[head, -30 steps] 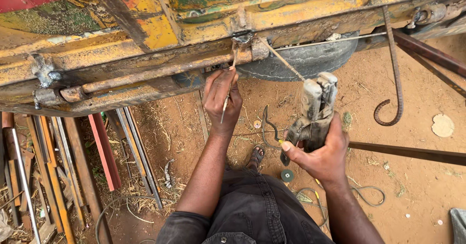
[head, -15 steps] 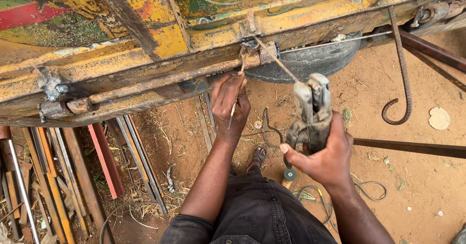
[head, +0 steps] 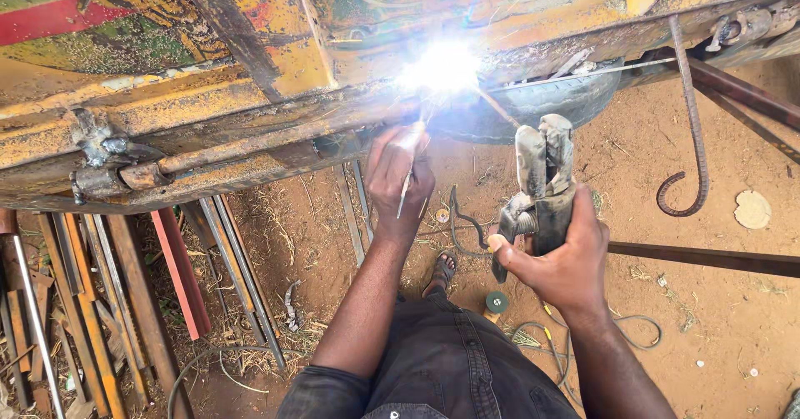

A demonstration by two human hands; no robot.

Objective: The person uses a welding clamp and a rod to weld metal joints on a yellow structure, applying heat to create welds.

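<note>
A clamp-like welding holder (head: pixel 543 187) is gripped by the closed right hand (head: pixel 560 256), just below and right of the bright arc (head: pixel 442 67) on the rusty yellow frame (head: pixel 250 136). A thin spare rod (head: pixel 406 187) is pinched in the closed left hand (head: pixel 402 177), under the arc. The holder looks stiff and fairly heavy, best held by its lower handles, away from the hot tip.

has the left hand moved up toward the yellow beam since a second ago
Yes. The left hand has risen slightly, its thin rod now closer to the yellow beam.
</note>
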